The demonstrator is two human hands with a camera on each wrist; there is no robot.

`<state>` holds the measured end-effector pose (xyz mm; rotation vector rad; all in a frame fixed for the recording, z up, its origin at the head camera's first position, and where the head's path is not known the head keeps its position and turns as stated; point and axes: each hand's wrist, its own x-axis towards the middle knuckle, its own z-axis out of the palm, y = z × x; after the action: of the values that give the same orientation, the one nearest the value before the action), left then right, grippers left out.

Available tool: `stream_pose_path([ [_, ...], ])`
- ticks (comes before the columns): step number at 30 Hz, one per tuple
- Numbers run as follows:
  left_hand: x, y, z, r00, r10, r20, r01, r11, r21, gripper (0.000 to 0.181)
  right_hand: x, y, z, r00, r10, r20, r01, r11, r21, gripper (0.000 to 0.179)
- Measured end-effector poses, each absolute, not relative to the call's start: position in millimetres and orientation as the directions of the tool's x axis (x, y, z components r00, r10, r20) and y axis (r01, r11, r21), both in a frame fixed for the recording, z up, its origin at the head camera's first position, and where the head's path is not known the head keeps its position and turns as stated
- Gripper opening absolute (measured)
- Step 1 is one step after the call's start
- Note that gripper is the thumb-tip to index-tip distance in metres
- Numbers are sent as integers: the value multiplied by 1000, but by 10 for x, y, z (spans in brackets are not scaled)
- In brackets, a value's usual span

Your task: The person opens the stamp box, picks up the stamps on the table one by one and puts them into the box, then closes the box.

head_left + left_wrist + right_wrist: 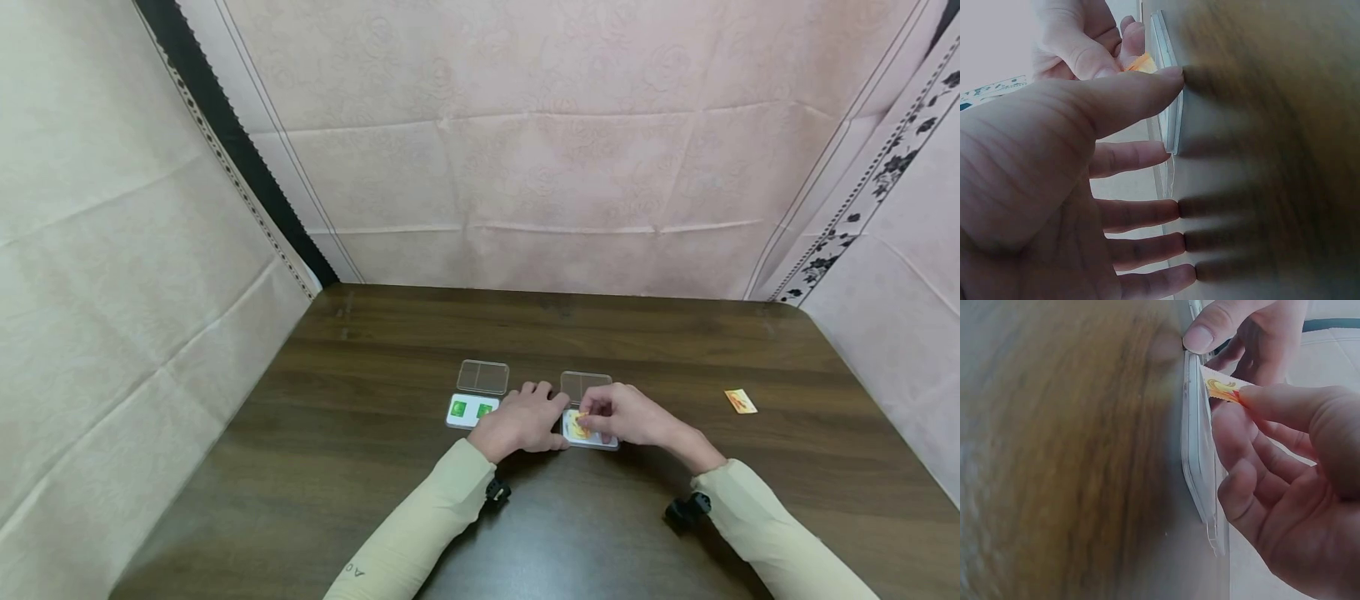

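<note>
A shallow white case (598,443) with its clear lid (585,382) raised lies before me. My right hand (633,417) pinches a small yellow-orange stamp (1225,389) with a toothed edge between thumb and fingers, tilted against the case's top face. At the case's left side is my left hand (522,421). Its thumb (1147,90) and index finger touch the case edge, and its other fingers stand straight with their tips on the table. In the head view, fingers partly hide the stamp and the case.
Left of my left hand lies another white case (458,422), lid (482,377) raised, with green stamps (457,408) in it. A loose yellow-orange stamp (740,401) lies on the wooden table (337,467) to the right. Cloth (562,183) hangs behind and at both sides.
</note>
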<state>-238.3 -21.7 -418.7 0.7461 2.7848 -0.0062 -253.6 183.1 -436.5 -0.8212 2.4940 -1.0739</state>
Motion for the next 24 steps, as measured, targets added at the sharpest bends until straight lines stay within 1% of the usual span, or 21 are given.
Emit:
stream_pose_path([
  [10,-2386,-218,-4193,-835,491,-250,490,869,69,62,-2576,1792,-4379,-801,-596,-66,-371,580,-725,10],
  [16,-2397,-219,-4202,-835,492,-249,492,868,66,62,-2576,1758,-4381,-818,-573,-52,-391,620,-681,11],
  [24,-2392,-219,-4194,-832,495,-251,496,866,65,61,-2560,1709,-4397,-834,-550,-41,-422,685,-593,14],
])
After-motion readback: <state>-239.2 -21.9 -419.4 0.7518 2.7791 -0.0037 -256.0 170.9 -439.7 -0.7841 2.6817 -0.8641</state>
